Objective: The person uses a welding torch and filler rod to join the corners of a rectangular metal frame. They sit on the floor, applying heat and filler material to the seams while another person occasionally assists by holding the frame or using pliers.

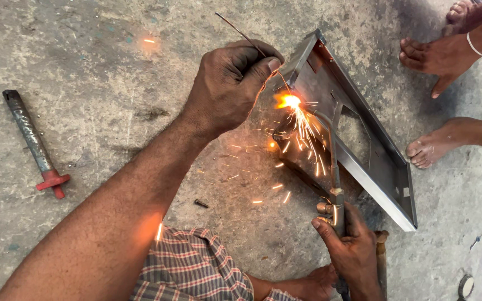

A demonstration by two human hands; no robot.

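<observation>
Left hand [227, 83] pinching thin filler rod [241, 33] in closed fingers, right hand [350, 245] gripping torch [335, 184] at 5 o'clock, flame [288, 101] on stiff, probably heavy steel frame [364, 150] on floor [85, 56]; best held by cool far edge.

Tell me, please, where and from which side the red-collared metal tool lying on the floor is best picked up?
Grip the long grey shaft of the red-collared metal tool near its middle, coming from above. It lies flat on the concrete floor with bare floor on both sides, and the red collar near its lower end would probably stop a grip from sliding.
</observation>
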